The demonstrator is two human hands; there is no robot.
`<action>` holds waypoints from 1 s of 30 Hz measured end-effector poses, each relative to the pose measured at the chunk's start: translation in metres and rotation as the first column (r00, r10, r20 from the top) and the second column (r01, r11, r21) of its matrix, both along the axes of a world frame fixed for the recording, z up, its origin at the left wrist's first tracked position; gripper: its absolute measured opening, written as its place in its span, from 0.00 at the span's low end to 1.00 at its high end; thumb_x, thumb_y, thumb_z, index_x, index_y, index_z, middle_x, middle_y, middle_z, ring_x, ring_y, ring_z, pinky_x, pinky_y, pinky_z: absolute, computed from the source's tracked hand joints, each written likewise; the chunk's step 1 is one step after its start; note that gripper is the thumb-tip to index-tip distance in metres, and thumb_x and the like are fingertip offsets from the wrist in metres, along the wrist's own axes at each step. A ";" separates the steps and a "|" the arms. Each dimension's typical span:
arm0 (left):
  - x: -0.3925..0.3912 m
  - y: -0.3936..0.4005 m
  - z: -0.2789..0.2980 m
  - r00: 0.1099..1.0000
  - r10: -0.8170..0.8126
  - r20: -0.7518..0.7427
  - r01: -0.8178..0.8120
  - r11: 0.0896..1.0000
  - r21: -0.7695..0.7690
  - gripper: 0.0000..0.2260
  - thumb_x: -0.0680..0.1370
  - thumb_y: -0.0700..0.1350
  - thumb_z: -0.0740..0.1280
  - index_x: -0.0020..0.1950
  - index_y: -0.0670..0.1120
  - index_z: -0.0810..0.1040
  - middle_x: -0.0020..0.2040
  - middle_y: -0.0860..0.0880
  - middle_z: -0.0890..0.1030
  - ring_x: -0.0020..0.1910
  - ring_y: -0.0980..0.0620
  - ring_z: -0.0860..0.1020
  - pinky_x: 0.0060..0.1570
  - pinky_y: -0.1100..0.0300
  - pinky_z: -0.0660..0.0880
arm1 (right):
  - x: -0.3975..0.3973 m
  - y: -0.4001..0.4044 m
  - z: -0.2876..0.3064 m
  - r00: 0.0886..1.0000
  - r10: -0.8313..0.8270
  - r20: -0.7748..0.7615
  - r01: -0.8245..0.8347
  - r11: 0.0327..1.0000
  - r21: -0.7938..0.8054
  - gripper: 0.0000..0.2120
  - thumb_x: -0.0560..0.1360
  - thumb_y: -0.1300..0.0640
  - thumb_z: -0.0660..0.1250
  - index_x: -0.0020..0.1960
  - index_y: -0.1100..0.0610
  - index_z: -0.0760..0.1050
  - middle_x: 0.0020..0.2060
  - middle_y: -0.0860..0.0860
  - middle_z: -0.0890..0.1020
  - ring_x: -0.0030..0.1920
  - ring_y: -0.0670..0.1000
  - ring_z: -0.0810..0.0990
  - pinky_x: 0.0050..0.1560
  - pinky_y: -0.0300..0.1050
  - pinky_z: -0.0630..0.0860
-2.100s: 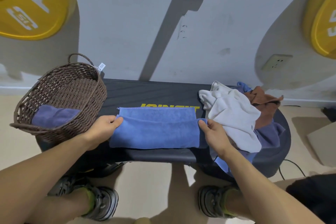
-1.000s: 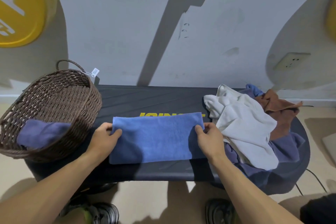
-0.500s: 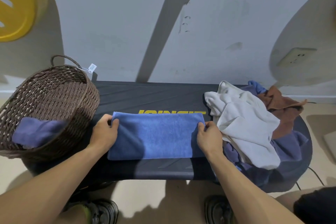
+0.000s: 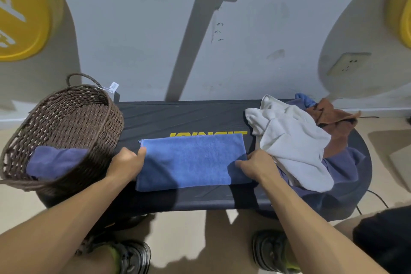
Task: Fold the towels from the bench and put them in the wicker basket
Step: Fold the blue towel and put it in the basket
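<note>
A blue towel [image 4: 191,161], folded into a long rectangle, lies flat on the black bench [image 4: 182,118]. My left hand [image 4: 125,165] grips its left edge, thumb on top. My right hand [image 4: 255,165] grips the right edge the same way. The brown wicker basket [image 4: 73,118] stands at the bench's left end with a folded purple-blue towel [image 4: 53,162] inside. On the bench's right end lies a pile: a white towel [image 4: 293,142] on top, a brown towel [image 4: 333,120] behind it and a purple towel [image 4: 342,162] beneath.
A grey wall rises right behind the bench, with yellow weight plates [image 4: 22,11] at both upper corners and a socket [image 4: 347,63] at the right. My shoes [image 4: 131,256] stand on the beige floor below the bench. A cable [image 4: 378,198] trails at the right.
The towel's near half has been folded over, giving a neater, narrower rectangle. Both hands have slid to its short edges and hold them. The view has shifted slightly.
</note>
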State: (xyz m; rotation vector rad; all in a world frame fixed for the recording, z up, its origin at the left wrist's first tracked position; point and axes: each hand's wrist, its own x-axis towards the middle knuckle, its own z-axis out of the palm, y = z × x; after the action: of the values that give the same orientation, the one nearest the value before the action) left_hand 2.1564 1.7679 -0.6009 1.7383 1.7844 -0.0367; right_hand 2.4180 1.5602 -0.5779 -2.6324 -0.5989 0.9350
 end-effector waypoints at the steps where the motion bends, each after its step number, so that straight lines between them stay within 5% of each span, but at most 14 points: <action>1: -0.004 -0.005 0.004 0.997 -0.050 -0.061 0.047 0.998 -0.045 0.27 0.76 0.62 0.62 0.43 0.36 0.78 0.36 0.38 0.83 0.36 0.40 0.82 0.37 0.56 0.76 | 0.000 -0.004 0.003 1.000 0.001 -0.016 -0.001 0.999 -0.032 0.11 0.73 0.52 0.69 0.42 0.60 0.76 0.37 0.55 0.79 0.40 0.56 0.79 0.34 0.43 0.72; 4: -0.017 -0.022 0.014 0.987 -0.119 -0.109 0.099 0.980 -0.173 0.24 0.74 0.61 0.69 0.34 0.41 0.74 0.25 0.44 0.75 0.23 0.47 0.72 0.26 0.62 0.66 | 0.000 -0.014 0.010 0.993 -0.028 -0.112 0.019 0.997 -0.072 0.11 0.73 0.53 0.70 0.49 0.61 0.79 0.39 0.55 0.80 0.37 0.55 0.80 0.32 0.43 0.77; 6: -0.023 -0.034 0.018 0.989 -0.128 -0.072 0.106 0.960 -0.259 0.20 0.72 0.56 0.74 0.34 0.42 0.73 0.27 0.44 0.72 0.27 0.47 0.68 0.27 0.62 0.62 | -0.002 -0.021 0.011 0.977 -0.059 -0.204 0.042 0.995 -0.087 0.11 0.72 0.53 0.72 0.47 0.61 0.78 0.34 0.54 0.77 0.30 0.53 0.75 0.25 0.39 0.70; 11: -0.033 -0.045 0.030 0.974 -0.202 -0.105 0.159 0.933 -0.322 0.12 0.76 0.45 0.73 0.37 0.41 0.75 0.31 0.43 0.73 0.32 0.46 0.70 0.29 0.60 0.66 | -0.005 -0.035 0.005 0.958 -0.059 -0.281 0.043 0.997 -0.063 0.07 0.74 0.58 0.71 0.44 0.62 0.77 0.28 0.55 0.70 0.25 0.52 0.66 0.27 0.41 0.63; 18: -0.040 -0.038 0.041 0.943 -0.234 -0.235 0.165 0.946 -0.280 0.09 0.75 0.43 0.71 0.47 0.36 0.77 0.36 0.41 0.77 0.34 0.44 0.75 0.30 0.60 0.67 | -0.009 -0.040 0.012 0.954 -0.075 -0.290 0.026 0.985 -0.168 0.11 0.71 0.59 0.74 0.44 0.62 0.73 0.29 0.55 0.72 0.24 0.52 0.69 0.23 0.38 0.65; 22: -0.017 -0.045 0.043 0.925 -0.251 -0.284 0.268 0.963 0.022 0.20 0.75 0.46 0.68 0.63 0.41 0.67 0.61 0.39 0.74 0.60 0.38 0.76 0.57 0.50 0.72 | -0.008 -0.035 0.012 0.950 -0.151 -0.275 0.127 0.987 -0.101 0.12 0.73 0.56 0.73 0.40 0.61 0.72 0.26 0.55 0.73 0.21 0.52 0.70 0.24 0.39 0.69; 25: 0.010 -0.057 0.038 0.897 -0.406 -0.175 0.436 0.878 0.196 0.16 0.76 0.46 0.65 0.63 0.45 0.69 0.61 0.43 0.72 0.62 0.41 0.71 0.61 0.49 0.68 | -0.015 -0.031 0.006 0.997 -0.052 -0.058 0.051 0.999 -0.010 0.17 0.75 0.47 0.68 0.36 0.60 0.75 0.27 0.54 0.80 0.23 0.54 0.78 0.28 0.42 0.75; 27: 0.027 -0.066 0.032 0.854 -0.508 -0.111 0.517 0.808 0.281 0.14 0.77 0.47 0.66 0.61 0.45 0.72 0.58 0.46 0.73 0.60 0.44 0.71 0.59 0.51 0.67 | -0.023 -0.029 -0.001 0.998 -0.012 0.053 0.011 1.000 0.026 0.20 0.76 0.45 0.66 0.37 0.61 0.75 0.36 0.57 0.83 0.33 0.56 0.83 0.35 0.47 0.79; 30: 0.052 -0.080 0.021 0.796 -0.604 -0.042 0.579 0.740 0.344 0.14 0.77 0.51 0.67 0.60 0.47 0.75 0.57 0.49 0.74 0.58 0.46 0.71 0.58 0.52 0.68 | -0.028 -0.027 -0.008 0.986 0.022 0.165 -0.026 0.999 0.024 0.20 0.77 0.45 0.66 0.35 0.60 0.72 0.41 0.58 0.84 0.38 0.56 0.79 0.37 0.45 0.71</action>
State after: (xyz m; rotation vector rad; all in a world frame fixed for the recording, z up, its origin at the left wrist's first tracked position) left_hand 2.2085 1.6876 -0.5802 2.4742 1.1543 0.0733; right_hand 2.3895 1.5328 -0.5857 -2.7026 -0.6785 0.7157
